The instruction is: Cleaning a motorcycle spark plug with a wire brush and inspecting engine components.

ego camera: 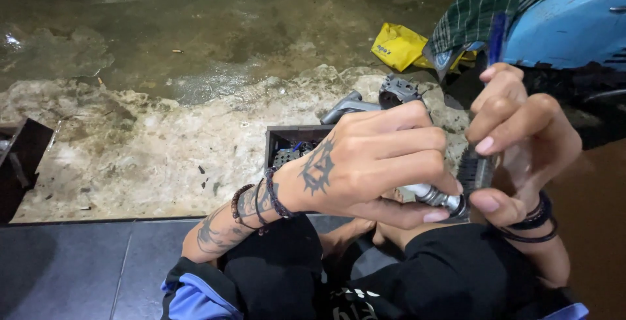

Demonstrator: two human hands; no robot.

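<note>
Left hand point(365, 163): fingers clenched around small metal part point(435, 197), frame centre-right. Right hand point(521, 137), at 3 o'clock of it: fingers pinch blue-handled brush point(480, 163), bristles touching the part. Dark box point(287, 142) behind.

Your left hand point(365, 163) carries a dark tattoo on its back — a spiky, angular emblem of crossing strokes. More dark tattoo work runs along your left forearm point(218, 228), in curling, branching lines. Around your left wrist sit several bracelets point(257, 202): strands of small dark beads beside thin dark cords. Your right hand point(515, 137) is bare of markings, and your nails are short and plain. Your right wrist wears thin black bands point(538, 222) — a few stacked together. You wear black trousers point(456, 274) over both knees, with a little white print low between them, and blue cloth shows at the lower edges.
</note>
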